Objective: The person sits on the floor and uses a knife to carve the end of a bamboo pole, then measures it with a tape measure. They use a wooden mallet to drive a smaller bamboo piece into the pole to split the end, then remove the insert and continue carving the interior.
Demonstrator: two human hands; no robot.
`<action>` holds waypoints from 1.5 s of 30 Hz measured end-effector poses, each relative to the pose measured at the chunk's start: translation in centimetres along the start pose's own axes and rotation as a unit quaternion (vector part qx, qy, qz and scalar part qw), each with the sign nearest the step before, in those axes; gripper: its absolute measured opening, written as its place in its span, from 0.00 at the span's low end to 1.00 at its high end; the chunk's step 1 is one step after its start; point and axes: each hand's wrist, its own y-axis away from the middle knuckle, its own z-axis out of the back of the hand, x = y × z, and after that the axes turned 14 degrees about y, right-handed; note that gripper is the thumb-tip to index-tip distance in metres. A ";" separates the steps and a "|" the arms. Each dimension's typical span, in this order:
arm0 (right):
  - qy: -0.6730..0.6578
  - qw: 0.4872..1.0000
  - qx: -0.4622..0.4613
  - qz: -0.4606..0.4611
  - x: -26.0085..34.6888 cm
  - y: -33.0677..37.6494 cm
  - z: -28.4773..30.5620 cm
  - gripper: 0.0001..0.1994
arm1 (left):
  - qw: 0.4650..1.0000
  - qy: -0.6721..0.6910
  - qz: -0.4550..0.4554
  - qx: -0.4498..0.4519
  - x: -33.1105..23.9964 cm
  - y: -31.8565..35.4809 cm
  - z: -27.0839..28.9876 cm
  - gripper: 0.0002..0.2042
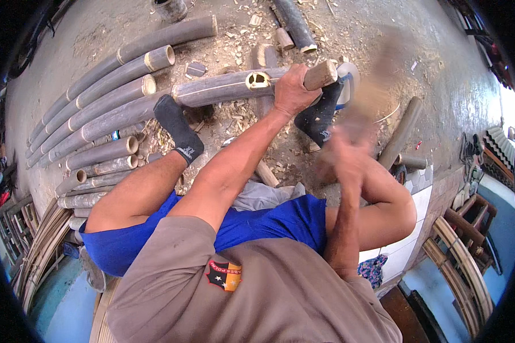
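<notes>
A thick dark bamboo pole (212, 91) lies across in front of me, with a pale-edged hole (258, 81) cut in its upper side. My left hand (293, 92) is closed round a tool with a stout wooden handle (321, 75), probably a chisel; its working end is hidden behind the hand and pole. Motion smears my right hand (349, 153), which grips a wooden mallet (377, 86), raised and blurred, right of the handle. My left foot in a black sock (176, 123) rests against the pole; the other socked foot (320, 114) is beside my left hand.
Several bamboo poles (126, 54) lie side by side at the left, with shorter pieces (106, 153) nearer me. Chips (234, 51) litter the floor. A wooden block (264, 57) runs under the worked pole. More bamboo lengths (403, 128) lie to the right.
</notes>
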 end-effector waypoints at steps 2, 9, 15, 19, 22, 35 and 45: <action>-0.129 0.984 0.119 -0.036 2.8 0.2 2.4 0.47 | 1.000 -0.006 -0.004 0.002 0.7 0.6 0.4 0.23; -0.273 0.950 0.046 -0.142 -1.1 -2.2 1.7 0.41 | 1.000 -0.013 -0.006 0.004 0.6 -0.1 0.4 0.20; -0.208 0.974 0.024 -0.086 -2.5 -2.4 3.6 0.41 | 0.998 -0.044 -0.019 0.040 1.9 1.2 0.8 0.24; -0.197 0.962 0.180 -0.057 1.2 -1.0 3.0 0.40 | 0.998 -0.048 -0.031 0.031 2.0 0.9 0.3 0.24; -0.172 0.978 0.112 0.028 -1.4 0.0 0.8 0.41 | 0.991 -0.052 -0.116 0.033 4.3 1.4 1.2 0.24; -0.389 0.907 0.013 -0.160 0.0 0.0 0.2 0.52 | 0.990 -0.112 -0.042 0.070 3.9 1.6 2.2 0.22; -0.331 0.937 0.058 -0.097 -2.9 1.7 0.2 0.52 | 0.984 -0.003 -0.107 0.145 -2.9 2.3 2.9 0.21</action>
